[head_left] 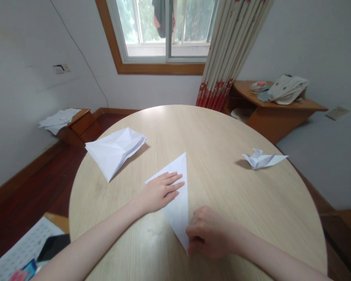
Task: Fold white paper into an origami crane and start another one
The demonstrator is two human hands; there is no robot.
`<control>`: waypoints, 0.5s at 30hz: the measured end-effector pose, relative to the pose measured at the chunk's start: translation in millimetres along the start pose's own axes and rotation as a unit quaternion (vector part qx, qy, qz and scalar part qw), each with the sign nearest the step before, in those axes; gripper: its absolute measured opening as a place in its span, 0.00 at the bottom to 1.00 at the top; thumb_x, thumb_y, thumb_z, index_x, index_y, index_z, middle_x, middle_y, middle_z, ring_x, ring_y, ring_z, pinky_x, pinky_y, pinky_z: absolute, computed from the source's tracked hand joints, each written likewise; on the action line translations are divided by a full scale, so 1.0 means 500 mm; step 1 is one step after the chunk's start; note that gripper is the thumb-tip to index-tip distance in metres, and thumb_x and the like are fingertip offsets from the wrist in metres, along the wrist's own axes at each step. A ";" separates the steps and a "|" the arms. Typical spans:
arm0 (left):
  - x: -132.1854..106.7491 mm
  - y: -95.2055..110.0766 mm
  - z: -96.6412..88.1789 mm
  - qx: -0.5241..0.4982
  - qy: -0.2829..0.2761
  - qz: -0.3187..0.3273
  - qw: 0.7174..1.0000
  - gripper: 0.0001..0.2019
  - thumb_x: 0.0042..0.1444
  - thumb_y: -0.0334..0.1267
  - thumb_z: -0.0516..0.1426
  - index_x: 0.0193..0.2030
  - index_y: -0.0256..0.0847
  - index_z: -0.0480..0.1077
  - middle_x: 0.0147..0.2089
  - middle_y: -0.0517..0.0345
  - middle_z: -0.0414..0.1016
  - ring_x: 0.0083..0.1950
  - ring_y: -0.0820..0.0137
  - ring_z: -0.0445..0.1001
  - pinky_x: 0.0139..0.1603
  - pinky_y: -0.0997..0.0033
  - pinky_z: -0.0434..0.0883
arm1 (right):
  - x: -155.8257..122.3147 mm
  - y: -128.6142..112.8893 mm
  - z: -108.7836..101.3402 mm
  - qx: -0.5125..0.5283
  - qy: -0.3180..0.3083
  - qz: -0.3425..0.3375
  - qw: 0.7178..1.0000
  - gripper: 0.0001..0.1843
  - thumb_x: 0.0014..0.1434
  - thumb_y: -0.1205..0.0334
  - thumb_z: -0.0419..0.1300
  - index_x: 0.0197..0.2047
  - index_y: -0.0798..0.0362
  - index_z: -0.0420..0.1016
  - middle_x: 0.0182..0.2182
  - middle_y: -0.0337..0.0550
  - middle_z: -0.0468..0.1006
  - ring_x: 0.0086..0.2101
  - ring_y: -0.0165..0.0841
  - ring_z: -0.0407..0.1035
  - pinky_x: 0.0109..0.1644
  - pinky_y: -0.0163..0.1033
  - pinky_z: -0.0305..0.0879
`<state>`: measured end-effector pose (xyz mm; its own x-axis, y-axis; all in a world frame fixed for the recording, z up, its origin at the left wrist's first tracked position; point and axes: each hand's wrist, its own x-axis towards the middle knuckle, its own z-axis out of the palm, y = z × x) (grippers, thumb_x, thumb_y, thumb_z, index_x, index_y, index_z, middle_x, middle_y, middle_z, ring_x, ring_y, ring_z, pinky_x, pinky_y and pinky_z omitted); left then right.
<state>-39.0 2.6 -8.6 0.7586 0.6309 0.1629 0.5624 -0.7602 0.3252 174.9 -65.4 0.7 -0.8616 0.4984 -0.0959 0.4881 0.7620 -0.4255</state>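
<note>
A white sheet of paper (178,207), folded into a triangle, lies on the round table (222,132) in front of me. My left hand (160,191) rests flat across its upper left part, fingers spread and pointing right. My right hand (206,234) is curled at the lower right end of the long edge, its thumb and fingers closed at the paper's bottom corner. The palm side of that hand is partly hidden.
Several folded paper sheets (117,146) sit at the table's left, and a folded paper bird (261,160) stands at the right. A black phone (53,247) and a printed page (26,238) lie beyond the lower left edge. A corner desk (269,113) holds a cloth bag (288,89).
</note>
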 end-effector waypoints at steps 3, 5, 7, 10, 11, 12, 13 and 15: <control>0.000 0.001 -0.001 0.000 0.001 0.001 1.000 0.18 0.68 0.40 0.47 0.62 0.46 0.65 0.67 0.56 0.59 0.69 0.66 0.57 0.68 0.56 0.58 | 0.000 -0.003 -0.002 -0.007 -0.003 -0.008 1.000 0.09 0.52 0.61 0.64 0.22 0.51 0.74 0.19 0.35 0.79 0.23 0.31 0.73 0.28 0.36 0.55; 0.000 0.001 -0.002 0.001 -0.004 -0.002 1.000 0.18 0.68 0.40 0.47 0.62 0.45 0.65 0.68 0.56 0.59 0.69 0.65 0.57 0.68 0.56 0.58 | 0.000 -0.006 -0.003 -0.007 -0.002 -0.015 1.000 0.11 0.52 0.59 0.65 0.21 0.51 0.73 0.18 0.35 0.78 0.23 0.31 0.73 0.28 0.35 0.56; 0.000 0.001 -0.002 0.000 -0.006 -0.004 1.000 0.18 0.68 0.40 0.47 0.62 0.46 0.64 0.68 0.56 0.59 0.69 0.65 0.57 0.68 0.56 0.58 | 0.000 -0.007 -0.001 -0.002 0.002 -0.019 1.000 0.13 0.52 0.57 0.65 0.20 0.51 0.73 0.17 0.35 0.78 0.22 0.30 0.72 0.28 0.35 0.56; 0.000 0.000 -0.001 -0.004 -0.002 -0.003 1.000 0.18 0.68 0.40 0.47 0.62 0.47 0.64 0.68 0.56 0.59 0.69 0.65 0.57 0.68 0.55 0.57 | -0.002 0.001 0.006 0.031 0.026 -0.025 0.999 0.16 0.52 0.52 0.66 0.19 0.51 0.72 0.16 0.33 0.76 0.22 0.29 0.71 0.27 0.34 0.56; -0.001 -0.001 0.000 -0.005 -0.001 -0.002 1.000 0.18 0.68 0.40 0.47 0.62 0.47 0.64 0.68 0.56 0.59 0.69 0.65 0.57 0.68 0.55 0.57 | -0.002 0.005 0.010 0.051 0.037 -0.029 0.998 0.18 0.52 0.50 0.65 0.19 0.51 0.71 0.16 0.33 0.75 0.21 0.28 0.70 0.27 0.33 0.56; -0.001 -0.001 0.001 -0.007 -0.001 -0.001 1.000 0.18 0.68 0.40 0.47 0.62 0.46 0.64 0.68 0.56 0.59 0.69 0.65 0.57 0.68 0.54 0.57 | -0.002 0.011 0.012 0.068 0.051 -0.033 0.996 0.20 0.53 0.48 0.64 0.19 0.52 0.70 0.16 0.33 0.74 0.21 0.28 0.69 0.26 0.33 0.55; -0.002 -0.002 0.002 -0.009 0.001 0.000 1.000 0.18 0.68 0.40 0.46 0.63 0.46 0.64 0.68 0.56 0.58 0.69 0.65 0.56 0.68 0.54 0.57 | -0.001 0.016 0.014 0.080 0.072 -0.036 0.994 0.22 0.56 0.47 0.62 0.19 0.52 0.68 0.15 0.33 0.73 0.20 0.27 0.67 0.26 0.33 0.55; -0.003 -0.003 0.002 -0.018 0.010 0.001 1.000 0.19 0.68 0.40 0.46 0.64 0.45 0.62 0.68 0.55 0.58 0.69 0.65 0.56 0.69 0.55 0.57 | 0.001 0.025 0.014 0.071 0.142 -0.026 0.987 0.26 0.63 0.48 0.54 0.18 0.52 0.66 0.15 0.36 0.71 0.19 0.28 0.65 0.25 0.35 0.53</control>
<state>-40.5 2.8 -10.4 0.7532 0.6323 0.1816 0.5479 -0.7557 0.3586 179.5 -58.3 -11.1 -0.8008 0.5721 0.1774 0.4030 0.7337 -0.5471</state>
